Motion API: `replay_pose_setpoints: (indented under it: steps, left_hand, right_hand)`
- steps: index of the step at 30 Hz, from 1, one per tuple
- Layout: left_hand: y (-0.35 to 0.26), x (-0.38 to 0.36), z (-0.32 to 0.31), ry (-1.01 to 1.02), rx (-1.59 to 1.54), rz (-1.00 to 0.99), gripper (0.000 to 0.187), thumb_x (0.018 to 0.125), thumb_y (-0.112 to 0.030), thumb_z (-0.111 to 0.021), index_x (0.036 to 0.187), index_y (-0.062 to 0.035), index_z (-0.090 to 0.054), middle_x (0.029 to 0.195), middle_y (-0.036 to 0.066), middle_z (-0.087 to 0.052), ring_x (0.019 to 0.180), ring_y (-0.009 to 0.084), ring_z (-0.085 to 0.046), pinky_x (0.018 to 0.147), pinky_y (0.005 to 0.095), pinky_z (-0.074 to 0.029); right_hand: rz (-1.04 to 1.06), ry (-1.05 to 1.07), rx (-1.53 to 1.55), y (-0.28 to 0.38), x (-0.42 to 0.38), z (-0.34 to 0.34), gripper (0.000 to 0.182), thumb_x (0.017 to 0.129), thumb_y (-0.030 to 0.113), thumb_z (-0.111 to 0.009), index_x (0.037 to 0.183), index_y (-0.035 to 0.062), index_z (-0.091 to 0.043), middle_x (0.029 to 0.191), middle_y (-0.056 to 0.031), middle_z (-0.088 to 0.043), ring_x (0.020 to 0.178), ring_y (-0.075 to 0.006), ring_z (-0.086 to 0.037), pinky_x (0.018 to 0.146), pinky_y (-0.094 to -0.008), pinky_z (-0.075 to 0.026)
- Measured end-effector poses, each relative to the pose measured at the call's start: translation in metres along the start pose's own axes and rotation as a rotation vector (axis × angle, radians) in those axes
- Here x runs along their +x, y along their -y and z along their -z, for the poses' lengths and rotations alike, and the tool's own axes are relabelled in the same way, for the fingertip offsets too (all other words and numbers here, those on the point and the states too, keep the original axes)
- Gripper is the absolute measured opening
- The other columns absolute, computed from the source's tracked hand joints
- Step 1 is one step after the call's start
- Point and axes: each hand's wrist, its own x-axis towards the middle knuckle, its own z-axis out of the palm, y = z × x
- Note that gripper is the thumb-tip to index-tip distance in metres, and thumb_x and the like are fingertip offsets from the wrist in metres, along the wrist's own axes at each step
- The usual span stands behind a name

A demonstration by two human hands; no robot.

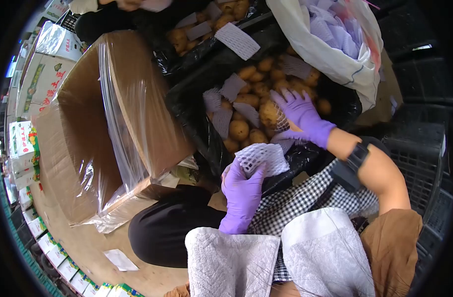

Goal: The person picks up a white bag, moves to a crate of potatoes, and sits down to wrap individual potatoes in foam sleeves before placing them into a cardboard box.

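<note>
My left fingers pinch foam net; potato lies beyond, up-right, right fingers nearer, cupped round it.

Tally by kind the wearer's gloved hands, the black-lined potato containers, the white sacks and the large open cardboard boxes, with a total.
Gloved hands: 2
Black-lined potato containers: 2
White sack: 1
Large open cardboard box: 1
Total: 6

Two gloved hands near the centre; two black-lined crates, centre and top; over a dozen potatoes and at least six foam nets in the centre one; one open cardboard box, left; one white sack, upper right.
</note>
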Motion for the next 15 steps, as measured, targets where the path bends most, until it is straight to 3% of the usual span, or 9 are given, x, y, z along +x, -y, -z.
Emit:
replay_pose_setpoints:
  steps: [3, 6, 9, 11, 12, 14, 15]
  left_hand:
    - [0.005, -0.003, -0.002, 0.032, 0.203, -0.108, 0.030, 0.072, -0.015, -0.074, 0.100, -0.0099, -0.065, 0.092, 0.004, -0.068, 0.088, 0.0202, -0.061, 0.086, 0.0320, -0.042]
    - [0.008, -0.005, 0.000, 0.085, 0.345, -0.187, 0.029, 0.072, -0.017, -0.073, 0.100, -0.0101, -0.065, 0.092, 0.006, -0.068, 0.088, 0.0241, -0.060, 0.085, 0.0344, -0.041]
    - [0.003, -0.002, 0.003, 0.077, 0.322, -0.195, 0.028, 0.076, -0.008, -0.069, 0.103, -0.0037, -0.063, 0.096, 0.007, -0.066, 0.088, 0.0189, -0.060, 0.084, 0.0311, -0.045]
    - [-0.010, -0.002, 0.005, 0.107, 0.083, -0.095, 0.031, 0.080, 0.005, -0.064, 0.110, 0.0019, -0.059, 0.101, 0.006, -0.065, 0.091, 0.0123, -0.060, 0.085, 0.0263, -0.047]
    - [-0.014, -0.001, 0.003, 0.052, 0.122, -0.069, 0.030, 0.080, 0.004, -0.064, 0.110, 0.0015, -0.059, 0.102, 0.006, -0.065, 0.091, 0.0127, -0.060, 0.084, 0.0267, -0.047]
    - [-0.006, 0.008, -0.004, 0.013, 0.170, -0.079, 0.028, 0.081, 0.003, -0.064, 0.109, 0.0012, -0.060, 0.102, 0.006, -0.064, 0.090, 0.0136, -0.060, 0.083, 0.0276, -0.048]
    - [0.002, 0.015, -0.006, 0.004, 0.176, -0.117, 0.027, 0.082, 0.002, -0.064, 0.108, 0.0014, -0.060, 0.102, 0.006, -0.064, 0.090, 0.0141, -0.060, 0.083, 0.0282, -0.048]
  right_hand:
    - [-0.094, 0.485, 0.299, -0.024, 0.035, 0.018, 0.106, 0.056, 0.043, -0.082, 0.139, 0.0053, -0.028, 0.128, -0.0208, -0.048, 0.116, -0.0350, -0.049, 0.099, -0.0329, -0.038]
    - [-0.192, 0.363, 0.927, -0.045, 0.044, -0.001, 0.103, 0.057, 0.036, -0.083, 0.138, 0.0031, -0.029, 0.128, -0.0183, -0.049, 0.118, -0.0305, -0.049, 0.097, -0.0310, -0.040]
    - [-0.389, 0.378, 1.112, -0.059, 0.043, 0.023, 0.102, 0.057, 0.030, -0.086, 0.137, 0.0017, -0.030, 0.124, -0.0143, -0.053, 0.116, -0.0243, -0.050, 0.098, -0.0324, -0.040]
    - [-0.364, 0.355, 1.487, -0.072, 0.033, 0.052, 0.092, 0.062, 0.017, -0.083, 0.137, 0.0057, -0.032, 0.120, -0.0122, -0.057, 0.107, -0.0202, -0.055, 0.095, -0.0326, -0.043]
    - [-0.279, 0.459, 1.609, -0.085, 0.024, 0.090, 0.091, 0.061, 0.016, -0.084, 0.136, 0.0062, -0.034, 0.116, -0.0110, -0.060, 0.106, -0.0191, -0.056, 0.093, -0.0335, -0.045]
    - [-0.322, 0.209, 1.452, -0.120, -0.017, 0.141, 0.090, 0.061, 0.014, -0.084, 0.136, 0.0059, -0.036, 0.112, -0.0100, -0.062, 0.104, -0.0192, -0.058, 0.094, -0.0337, -0.045]
    - [-0.300, 0.079, 1.398, -0.140, -0.048, 0.147, 0.090, 0.062, 0.018, -0.082, 0.138, 0.0061, -0.034, 0.117, -0.0107, -0.059, 0.108, -0.0200, -0.056, 0.095, -0.0342, -0.044]
